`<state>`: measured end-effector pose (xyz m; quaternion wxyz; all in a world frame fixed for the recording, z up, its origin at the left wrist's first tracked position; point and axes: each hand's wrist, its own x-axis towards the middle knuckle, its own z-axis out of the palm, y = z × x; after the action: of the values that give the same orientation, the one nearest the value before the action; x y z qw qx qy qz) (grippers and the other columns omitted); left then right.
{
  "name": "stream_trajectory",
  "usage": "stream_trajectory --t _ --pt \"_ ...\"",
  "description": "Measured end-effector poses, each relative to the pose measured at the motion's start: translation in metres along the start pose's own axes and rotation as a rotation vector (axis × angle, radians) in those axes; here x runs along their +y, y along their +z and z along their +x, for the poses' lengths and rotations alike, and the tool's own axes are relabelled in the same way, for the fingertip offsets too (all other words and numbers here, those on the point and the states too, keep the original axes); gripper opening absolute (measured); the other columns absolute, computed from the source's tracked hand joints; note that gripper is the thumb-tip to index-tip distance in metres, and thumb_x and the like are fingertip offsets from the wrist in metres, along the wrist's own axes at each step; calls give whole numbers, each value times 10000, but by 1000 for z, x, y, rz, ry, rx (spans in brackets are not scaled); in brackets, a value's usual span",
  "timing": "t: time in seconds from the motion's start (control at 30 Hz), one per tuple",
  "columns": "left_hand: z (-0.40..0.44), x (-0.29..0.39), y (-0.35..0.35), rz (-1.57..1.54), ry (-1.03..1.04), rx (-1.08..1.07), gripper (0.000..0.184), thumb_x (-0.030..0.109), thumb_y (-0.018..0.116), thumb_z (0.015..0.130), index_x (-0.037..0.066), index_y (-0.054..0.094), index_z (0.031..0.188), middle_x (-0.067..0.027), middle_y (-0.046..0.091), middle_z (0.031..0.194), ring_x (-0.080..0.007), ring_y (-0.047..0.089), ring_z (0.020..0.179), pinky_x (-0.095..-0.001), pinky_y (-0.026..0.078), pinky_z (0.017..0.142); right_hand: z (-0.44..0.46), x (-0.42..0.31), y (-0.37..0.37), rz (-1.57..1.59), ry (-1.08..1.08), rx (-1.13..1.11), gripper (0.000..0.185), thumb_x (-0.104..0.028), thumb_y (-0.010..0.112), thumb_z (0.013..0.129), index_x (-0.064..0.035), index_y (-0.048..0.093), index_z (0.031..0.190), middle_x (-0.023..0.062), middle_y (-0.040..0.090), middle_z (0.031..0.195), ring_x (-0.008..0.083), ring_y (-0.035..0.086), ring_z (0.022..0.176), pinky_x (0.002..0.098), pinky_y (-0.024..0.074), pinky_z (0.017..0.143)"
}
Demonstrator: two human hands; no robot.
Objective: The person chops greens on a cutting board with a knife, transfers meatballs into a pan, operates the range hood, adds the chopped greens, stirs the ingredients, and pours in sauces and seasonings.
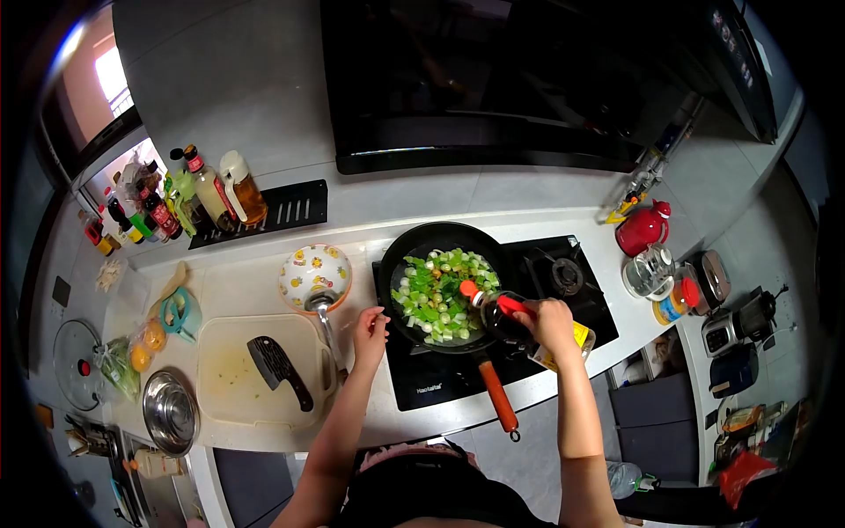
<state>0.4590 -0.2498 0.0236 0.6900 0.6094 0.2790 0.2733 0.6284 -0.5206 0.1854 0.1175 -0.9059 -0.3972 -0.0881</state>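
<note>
My right hand (551, 327) is wrapped round a dark bottle (503, 315) with a red cap, tilted so that its neck points left over the black pan (414, 333). Chopped green and white vegetables (444, 295) cover the pan's bottom. The pan sits on the black gas stove (422, 374), its wooden handle (498, 394) towards my body. To the left of the pan my left hand (371, 334) hovers with its fingers curled together; whether anything is between them is too small to tell. Beside it a metal ladle (324, 310) leans across the patterned bowl (315, 276).
On the left lie a cutting board (231, 352) with a black cleaver (280, 373), a steel bowl (171, 412) and oranges (154, 334). Bottles (209, 192) stand behind, by a black rack (299, 207). A red kettle (642, 229) and glass jars (650, 271) are at the right.
</note>
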Motion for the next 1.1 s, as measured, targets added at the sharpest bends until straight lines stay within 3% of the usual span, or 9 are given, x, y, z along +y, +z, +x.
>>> stream_trajectory --t 0.33,0.87,0.97,1.1 --pt "-4 4 -10 8 -2 42 172 138 483 924 76 530 1077 -17 606 865 -61 491 596 -185 413 515 3 -32 14 191 -98 82 243 -298 682 732 -60 690 777 133 608 635 305 566 646 395 453 639" --pt "-13 1 1 5 -18 4 167 124 470 925 88 522 1078 -14 604 860 -56 487 593 -181 408 509 -14 -13 -1 126 166 83 273 -286 689 744 -39 695 857 167 640 734 317 602 686 389 475 659" --pt "-14 3 3 -10 -20 0 170 120 477 920 83 526 1078 -12 603 852 -57 488 587 -182 406 503 -12 -19 4 320 167 297 258 -263 687 755 -29 688 863 170 637 728 323 601 694 381 477 643" --pt "-17 -2 -6 -40 3 27 173 104 480 914 78 531 1077 -14 605 843 -55 489 583 -182 407 501 4 -44 7 523 269 406 238 -228 684 774 -19 674 887 175 625 714 304 589 641 354 470 621"
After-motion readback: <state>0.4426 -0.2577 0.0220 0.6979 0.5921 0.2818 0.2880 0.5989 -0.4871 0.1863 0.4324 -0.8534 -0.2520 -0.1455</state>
